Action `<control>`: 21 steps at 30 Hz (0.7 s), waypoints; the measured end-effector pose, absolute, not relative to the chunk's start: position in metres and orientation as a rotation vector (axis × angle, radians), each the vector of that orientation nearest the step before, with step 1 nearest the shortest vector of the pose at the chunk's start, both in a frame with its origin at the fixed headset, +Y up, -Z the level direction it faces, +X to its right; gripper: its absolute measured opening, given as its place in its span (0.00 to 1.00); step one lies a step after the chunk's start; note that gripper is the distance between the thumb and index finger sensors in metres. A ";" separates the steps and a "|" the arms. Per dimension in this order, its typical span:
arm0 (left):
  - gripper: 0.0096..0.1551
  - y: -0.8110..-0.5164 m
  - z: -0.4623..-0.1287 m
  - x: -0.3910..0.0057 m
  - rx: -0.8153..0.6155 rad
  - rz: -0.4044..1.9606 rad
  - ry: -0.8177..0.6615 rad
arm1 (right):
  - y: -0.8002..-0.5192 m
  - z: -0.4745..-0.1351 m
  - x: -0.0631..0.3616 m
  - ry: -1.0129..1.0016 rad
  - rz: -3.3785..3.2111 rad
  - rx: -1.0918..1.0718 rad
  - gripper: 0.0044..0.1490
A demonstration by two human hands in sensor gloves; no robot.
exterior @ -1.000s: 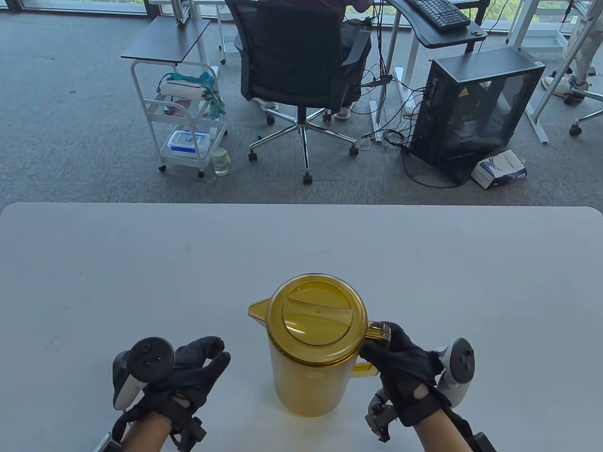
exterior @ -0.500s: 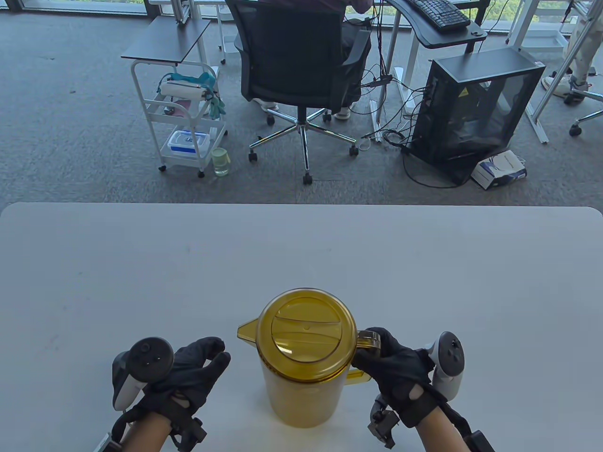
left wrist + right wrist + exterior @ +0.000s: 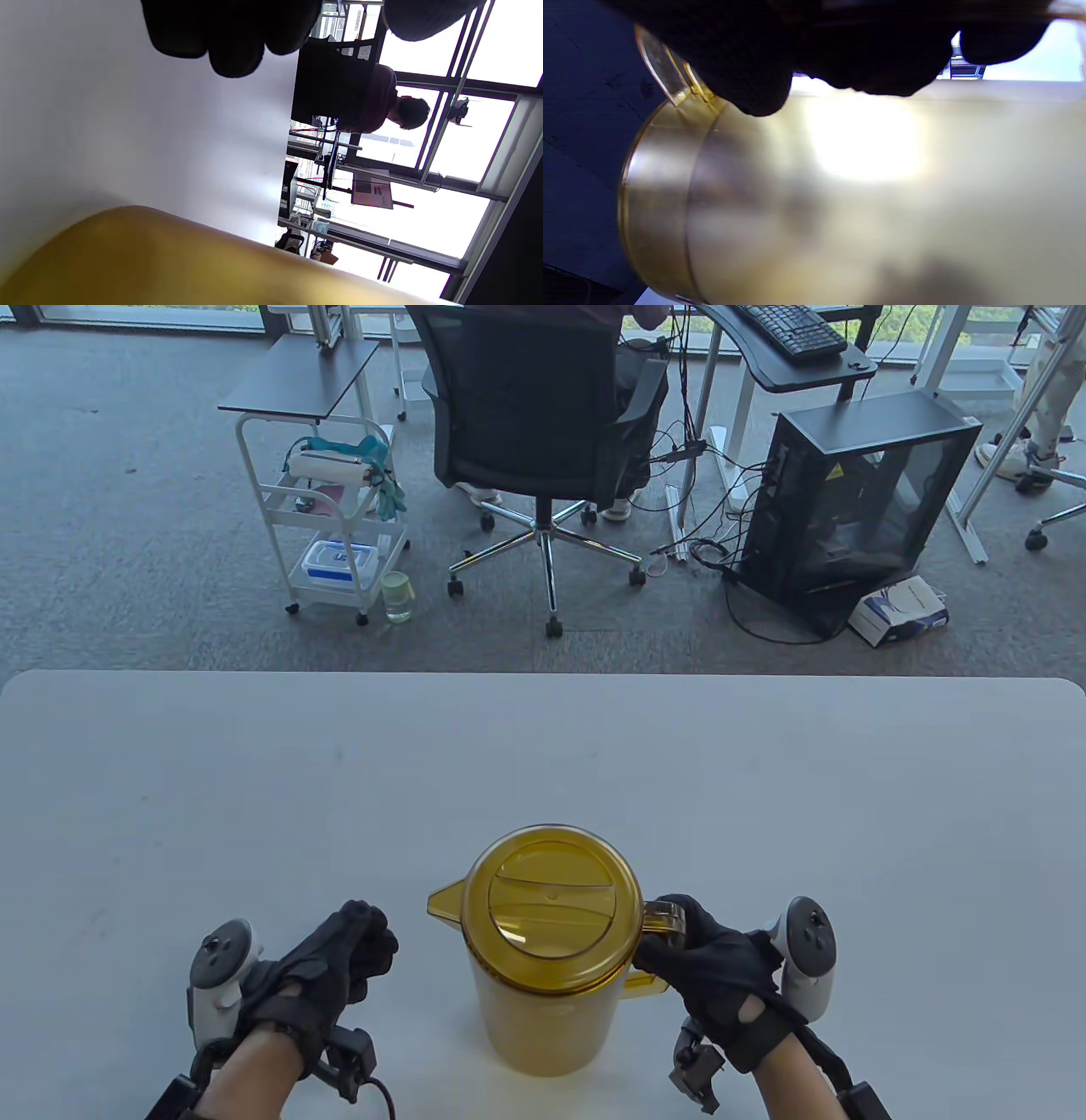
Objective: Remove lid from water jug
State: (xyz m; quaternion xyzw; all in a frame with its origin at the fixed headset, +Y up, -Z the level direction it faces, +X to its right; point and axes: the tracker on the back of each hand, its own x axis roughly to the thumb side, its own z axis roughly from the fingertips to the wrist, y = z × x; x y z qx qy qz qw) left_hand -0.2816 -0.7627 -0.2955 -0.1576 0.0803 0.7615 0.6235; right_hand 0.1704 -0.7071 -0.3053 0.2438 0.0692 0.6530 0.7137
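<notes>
A translucent amber water jug [image 3: 543, 1010] stands upright near the table's front edge, its round lid [image 3: 551, 903] seated on top and its spout [image 3: 443, 902] pointing left. My right hand [image 3: 708, 954] grips the jug's handle [image 3: 663, 918] on the right side. My left hand [image 3: 344, 959] hovers left of the jug, apart from it, turned on edge with fingers loosely curled and holding nothing. The left wrist view shows the jug's wall [image 3: 191, 262] blurred below my fingertips [image 3: 231, 40]. In the right wrist view the jug's body [image 3: 840, 199] fills the frame under my curled fingers [image 3: 746, 59].
The white table [image 3: 254, 797] stretches wide behind and beside the jug. Beyond its far edge stand an office chair [image 3: 534, 432] with a seated person, a white trolley [image 3: 331, 526] and a black computer case [image 3: 848, 504] on the floor.
My right hand drew the jug by its handle a little left and toward me, then held still. My left hand rolled onto its edge and moved slightly closer to the jug.
</notes>
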 end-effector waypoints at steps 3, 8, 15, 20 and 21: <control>0.44 -0.739 -0.302 -0.283 -0.277 1.784 0.206 | -0.707 -0.306 0.170 0.159 1.448 0.545 0.28; 0.43 -0.645 -0.315 -0.270 0.007 1.469 0.016 | -0.707 -0.307 0.170 0.173 1.446 0.552 0.28; 0.45 -0.519 -0.308 -0.198 0.165 0.989 -0.374 | -0.707 -0.307 0.170 0.180 1.450 0.551 0.28; 0.45 -0.493 -0.290 -0.128 0.074 0.644 -0.638 | -0.706 -0.307 0.170 0.185 1.452 0.550 0.28; 0.45 -0.493 -0.287 -0.114 0.028 0.548 -0.661 | -0.706 -0.308 0.170 0.186 1.452 0.549 0.28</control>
